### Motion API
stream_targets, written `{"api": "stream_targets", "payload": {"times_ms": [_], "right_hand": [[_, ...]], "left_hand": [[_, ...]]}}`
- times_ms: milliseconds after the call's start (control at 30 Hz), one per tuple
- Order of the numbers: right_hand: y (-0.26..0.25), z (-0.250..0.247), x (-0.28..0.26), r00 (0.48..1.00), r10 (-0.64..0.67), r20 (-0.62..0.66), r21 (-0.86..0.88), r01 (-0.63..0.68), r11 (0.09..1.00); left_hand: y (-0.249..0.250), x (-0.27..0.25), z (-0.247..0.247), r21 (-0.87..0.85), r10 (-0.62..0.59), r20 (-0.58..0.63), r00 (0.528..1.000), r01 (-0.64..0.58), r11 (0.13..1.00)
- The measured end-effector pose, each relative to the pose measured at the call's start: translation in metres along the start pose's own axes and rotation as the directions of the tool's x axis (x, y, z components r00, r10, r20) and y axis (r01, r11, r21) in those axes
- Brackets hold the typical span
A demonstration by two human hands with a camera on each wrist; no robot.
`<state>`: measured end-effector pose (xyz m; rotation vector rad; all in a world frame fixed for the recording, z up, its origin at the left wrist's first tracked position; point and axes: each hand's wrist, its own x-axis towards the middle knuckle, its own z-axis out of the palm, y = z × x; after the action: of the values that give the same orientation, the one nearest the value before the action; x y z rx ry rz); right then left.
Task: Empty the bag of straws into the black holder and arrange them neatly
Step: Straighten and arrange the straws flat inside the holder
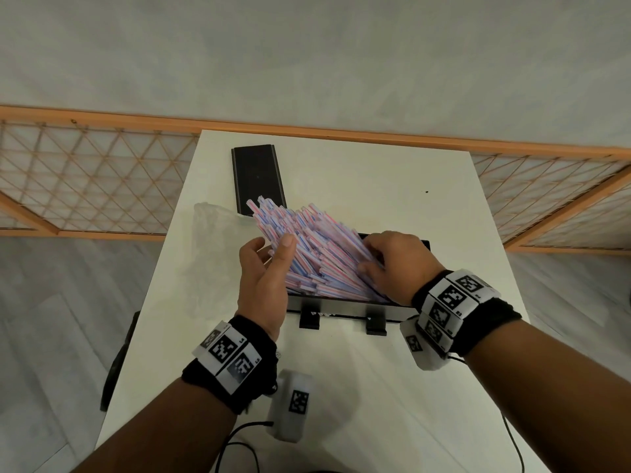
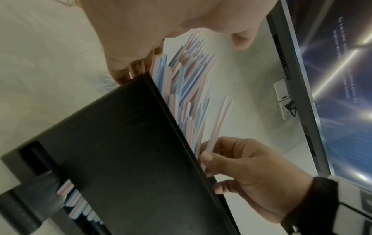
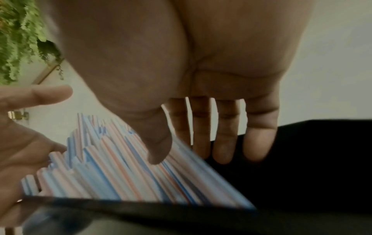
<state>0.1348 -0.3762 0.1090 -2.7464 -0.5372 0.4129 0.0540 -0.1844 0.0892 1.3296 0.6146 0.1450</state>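
Pink, blue and white striped straws stand in the open black holder at the middle of the white table, all leaning to the left. My left hand is spread against the left side of the bundle, with its thumb over the top. My right hand grips the right-hand straws, thumb in front and fingers behind. In the left wrist view the holder fills the middle, and the right hand pinches a straw at its rim. In the right wrist view the straws fan toward the left hand.
The flat black lid lies at the table's back left. The clear plastic bag lies crumpled on the left edge, beside the straw tips. A cable runs along the near edge. A wooden lattice screen stands behind the table.
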Motion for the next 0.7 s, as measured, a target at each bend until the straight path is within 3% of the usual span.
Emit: {"api": "stream_targets", "payload": {"times_ms": [133, 233, 367, 700], "right_hand": [[0.007, 0.001, -0.005, 0.983, 0.133, 0.123, -0.019, -0.132, 0.991], [0.005, 0.014, -0.004, 0.947, 0.161, 0.279, 0.116, -0.200, 0.973], [0.000, 0.020, 0.005, 0.951, 0.170, 0.260, 0.183, -0.222, 0.958], [-0.003, 0.024, 0.010, 0.953, 0.162, 0.256, 0.267, -0.231, 0.936]], "left_hand": [[-0.005, 0.005, -0.001, 0.014, -0.095, 0.011, 0.995, 0.095, 0.995], [-0.012, 0.004, 0.001, 0.029, -0.107, 0.111, 0.988, 0.105, 0.994], [-0.018, 0.004, 0.003, 0.051, -0.088, 0.124, 0.988, 0.082, 0.995], [0.001, 0.022, 0.004, -0.108, 0.014, 0.150, 0.989, 0.002, 0.994]]}}
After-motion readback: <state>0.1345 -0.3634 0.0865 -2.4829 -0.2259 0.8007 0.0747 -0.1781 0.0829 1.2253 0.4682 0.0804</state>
